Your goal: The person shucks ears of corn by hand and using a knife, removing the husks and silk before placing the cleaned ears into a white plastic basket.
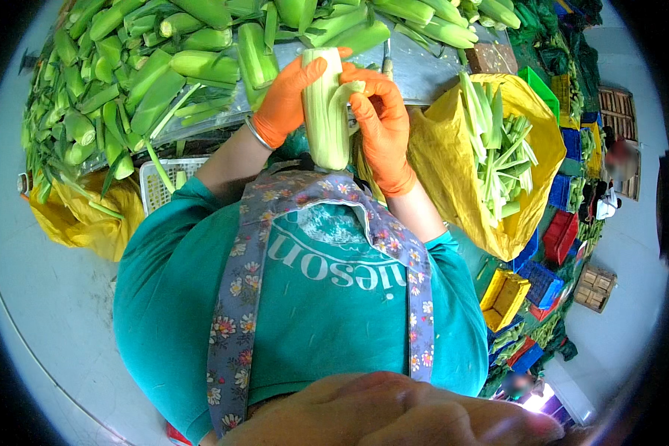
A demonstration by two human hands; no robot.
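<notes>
My left hand (288, 100), in an orange glove, grips a pale green ear of corn (324, 126) held upright over my apron. My right hand (379, 126), also gloved in orange, is at the corn's upper right, thumb and finger closed on a peeled-back strip of husk (348, 95). Beyond my hands lies a heap of green corn ears (149, 82) on a metal table (415, 78), with a narrow upright tool partly visible behind my right hand.
A yellow sack (535, 208) of husks stands at my right, another yellow sack (74, 223) at my left beside a white plastic basket (156, 186). Coloured crates (561, 238) and wooden pallets (595, 288) line the right. Blurred people (618, 160) are in the distance.
</notes>
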